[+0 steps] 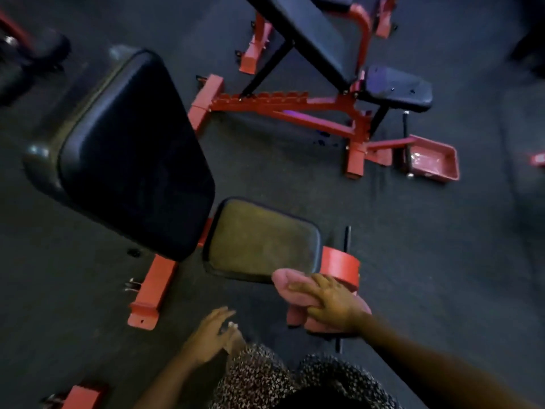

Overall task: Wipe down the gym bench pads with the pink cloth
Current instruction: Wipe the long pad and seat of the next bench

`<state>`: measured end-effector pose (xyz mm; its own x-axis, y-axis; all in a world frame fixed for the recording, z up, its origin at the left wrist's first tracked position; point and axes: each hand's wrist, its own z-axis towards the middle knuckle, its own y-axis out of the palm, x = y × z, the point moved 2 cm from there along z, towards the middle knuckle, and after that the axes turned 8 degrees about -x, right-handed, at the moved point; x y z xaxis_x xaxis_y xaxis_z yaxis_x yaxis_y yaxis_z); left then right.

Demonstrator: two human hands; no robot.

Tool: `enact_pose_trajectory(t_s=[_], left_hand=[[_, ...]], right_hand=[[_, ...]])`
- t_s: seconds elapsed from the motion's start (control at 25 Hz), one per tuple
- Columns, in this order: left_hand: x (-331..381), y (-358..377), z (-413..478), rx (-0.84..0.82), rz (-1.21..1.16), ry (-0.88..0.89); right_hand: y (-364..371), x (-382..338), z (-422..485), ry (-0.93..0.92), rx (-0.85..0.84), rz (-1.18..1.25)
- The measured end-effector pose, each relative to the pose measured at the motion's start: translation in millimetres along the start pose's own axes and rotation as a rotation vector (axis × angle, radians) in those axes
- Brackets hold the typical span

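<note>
1 pink cloth (290,286) gripped by R hand (333,305), seat pad (262,240) 5 o'clock edge. L hand (212,335) empty, relaxed. 2nd bench (318,33) noted, 1 o'clock.

— What sort of place is this?
— A gym. Two adjustable weight benches stand here: the near bench (135,154) with black padded back and seat, and the far bench (312,33) on a red steel frame (355,154) with a notched rail (265,98).
— And underfoot?
— Dark rubber flooring (442,261) all around them.
</note>
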<state>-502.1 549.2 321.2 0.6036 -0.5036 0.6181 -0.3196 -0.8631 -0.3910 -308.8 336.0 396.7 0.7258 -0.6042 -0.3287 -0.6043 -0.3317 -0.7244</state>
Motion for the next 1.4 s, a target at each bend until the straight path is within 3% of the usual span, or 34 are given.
enact_pose_trajectory(t_s=[0.12, 0.4, 0.6, 0.76, 0.88, 1.0, 1.2, 1.4], left_hand=[[29, 17, -1, -0.078, 0.087, 0.069], [174, 97, 54, -0.029, 0.145, 0.109], [332, 241, 83, -0.148, 0.23, 0.308], [427, 355, 95, -0.376, 0.378, 0.389], [465, 393, 121, -0.466, 0.583, 0.433], [483, 400, 162, -0.492, 0.584, 0.364], [539, 395, 262, -0.291, 0.278, 0.181], [634, 376, 335, -0.094, 0.003, 0.071]], right_hand=[[17, 22, -58, 0.01, 0.068, 0.067], [115, 143, -197, 0.308, 0.194, 0.356], [172, 221, -338, 0.55, 0.436, 0.681], [219, 291, -433, 0.765, 0.562, 0.832], [251, 333, -469, 0.875, 0.576, 0.94], [267, 376, -484, 0.94, 0.574, 1.009], [224, 505, -497, 0.939, 0.594, 1.007], [98, 640, -476, 0.761, 0.566, 0.864]])
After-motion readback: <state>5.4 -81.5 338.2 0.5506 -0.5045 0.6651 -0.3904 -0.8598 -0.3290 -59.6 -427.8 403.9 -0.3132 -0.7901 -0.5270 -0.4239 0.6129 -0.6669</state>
